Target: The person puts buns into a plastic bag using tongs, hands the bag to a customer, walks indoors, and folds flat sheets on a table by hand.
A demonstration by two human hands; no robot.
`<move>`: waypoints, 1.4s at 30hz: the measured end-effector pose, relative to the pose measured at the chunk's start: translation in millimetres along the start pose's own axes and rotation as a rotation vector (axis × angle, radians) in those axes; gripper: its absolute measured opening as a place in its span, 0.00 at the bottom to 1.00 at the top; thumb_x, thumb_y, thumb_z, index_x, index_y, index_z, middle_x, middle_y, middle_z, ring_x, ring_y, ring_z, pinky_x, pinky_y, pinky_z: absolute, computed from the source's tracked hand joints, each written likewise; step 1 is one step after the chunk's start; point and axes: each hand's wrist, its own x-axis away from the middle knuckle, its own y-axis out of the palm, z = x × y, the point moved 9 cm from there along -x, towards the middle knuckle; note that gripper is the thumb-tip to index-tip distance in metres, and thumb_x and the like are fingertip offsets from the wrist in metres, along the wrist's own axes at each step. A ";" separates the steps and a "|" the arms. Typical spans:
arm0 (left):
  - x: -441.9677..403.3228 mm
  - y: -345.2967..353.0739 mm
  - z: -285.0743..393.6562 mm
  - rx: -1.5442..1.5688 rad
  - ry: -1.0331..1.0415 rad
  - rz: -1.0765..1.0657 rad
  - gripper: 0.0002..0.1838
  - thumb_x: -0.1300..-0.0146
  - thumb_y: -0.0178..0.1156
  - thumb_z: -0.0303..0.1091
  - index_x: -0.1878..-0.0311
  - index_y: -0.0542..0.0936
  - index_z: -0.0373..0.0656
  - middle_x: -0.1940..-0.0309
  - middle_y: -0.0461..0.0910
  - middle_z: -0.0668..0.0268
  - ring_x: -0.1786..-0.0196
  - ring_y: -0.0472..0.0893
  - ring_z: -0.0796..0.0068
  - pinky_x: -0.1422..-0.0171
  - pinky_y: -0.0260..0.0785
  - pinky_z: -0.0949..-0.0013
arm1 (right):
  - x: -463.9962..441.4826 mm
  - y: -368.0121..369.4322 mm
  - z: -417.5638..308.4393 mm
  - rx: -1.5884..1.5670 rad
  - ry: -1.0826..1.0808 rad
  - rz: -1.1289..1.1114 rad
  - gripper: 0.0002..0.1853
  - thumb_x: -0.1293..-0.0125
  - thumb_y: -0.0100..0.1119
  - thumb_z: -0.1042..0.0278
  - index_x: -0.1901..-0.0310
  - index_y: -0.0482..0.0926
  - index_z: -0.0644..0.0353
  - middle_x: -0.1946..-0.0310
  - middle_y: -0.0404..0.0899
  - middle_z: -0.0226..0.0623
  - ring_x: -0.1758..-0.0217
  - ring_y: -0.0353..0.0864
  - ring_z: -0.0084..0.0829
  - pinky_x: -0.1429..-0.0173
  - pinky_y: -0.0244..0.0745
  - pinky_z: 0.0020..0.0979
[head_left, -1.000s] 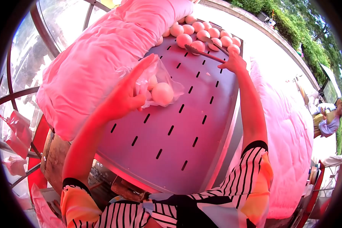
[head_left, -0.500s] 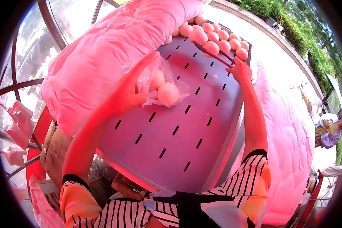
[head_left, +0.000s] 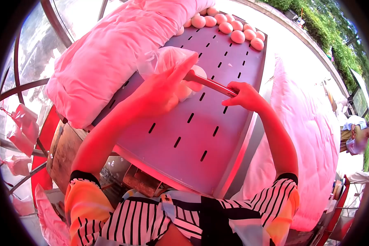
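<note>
My left hand (head_left: 158,92) grips a thin clear plastic bag (head_left: 165,57) over the slotted tray (head_left: 180,151). Pale eggs (head_left: 184,91) show through the side of the bag, partly hidden by my fingers. In my right hand (head_left: 247,96) is a pair of tongs (head_left: 215,85), closed and pointing left to the bag. An egg (head_left: 199,74) is at the tips of the tongs by the bag's mouth; whether the tongs still pinch it I cannot tell. Several more eggs (head_left: 237,36) lie together at the tray's far end.
A thick pink quilt (head_left: 98,61) covers the tray's left side. Another quilt (head_left: 303,139) hangs along the right. Metal frame bars and hanging bags (head_left: 24,127) stand at the left. A person (head_left: 354,135) is far off at the right.
The tongs have come back from the far eggs to the bag, bringing an egg. My left hand has raised the bag and turned. Fewer eggs lie at the far end.
</note>
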 end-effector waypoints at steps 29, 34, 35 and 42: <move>105.7 -95.4 -86.1 0.531 -0.436 0.556 0.36 0.52 0.47 0.20 0.34 0.62 0.40 0.54 0.77 0.57 0.82 0.72 0.78 0.81 0.63 0.75 | -44.0 38.1 -80.5 -0.721 -0.097 0.309 0.09 0.48 0.60 0.77 0.67 0.70 0.63 0.78 0.77 0.38 0.80 0.74 0.25 0.77 0.67 0.24; 135.7 -144.0 -120.4 -0.368 -0.532 0.498 0.24 0.47 0.45 0.23 0.44 0.74 0.42 0.57 0.80 0.60 0.72 0.76 0.75 0.67 0.71 0.70 | -32.7 -41.6 -166.5 -1.008 -0.350 0.393 0.05 0.43 0.56 0.82 0.67 0.71 0.62 0.75 0.76 0.40 0.78 0.74 0.29 0.75 0.69 0.27; 138.9 -142.0 -127.4 -0.649 -0.585 0.387 0.23 0.46 0.45 0.24 0.46 0.74 0.43 0.55 0.79 0.60 0.71 0.76 0.76 0.64 0.71 0.70 | -43.9 -33.3 -169.8 -0.883 -0.285 0.352 0.06 0.43 0.56 0.81 0.65 0.71 0.62 0.74 0.76 0.39 0.78 0.74 0.29 0.75 0.69 0.27; 125.8 -118.0 -151.3 1.252 -0.564 0.651 0.10 0.42 0.52 0.23 0.56 0.73 0.38 0.64 0.78 0.61 0.61 0.79 0.66 0.48 0.72 0.63 | -41.0 -29.3 -181.3 -1.042 -0.160 0.313 0.07 0.41 0.55 0.78 0.61 0.72 0.66 0.77 0.76 0.40 0.78 0.75 0.31 0.74 0.73 0.28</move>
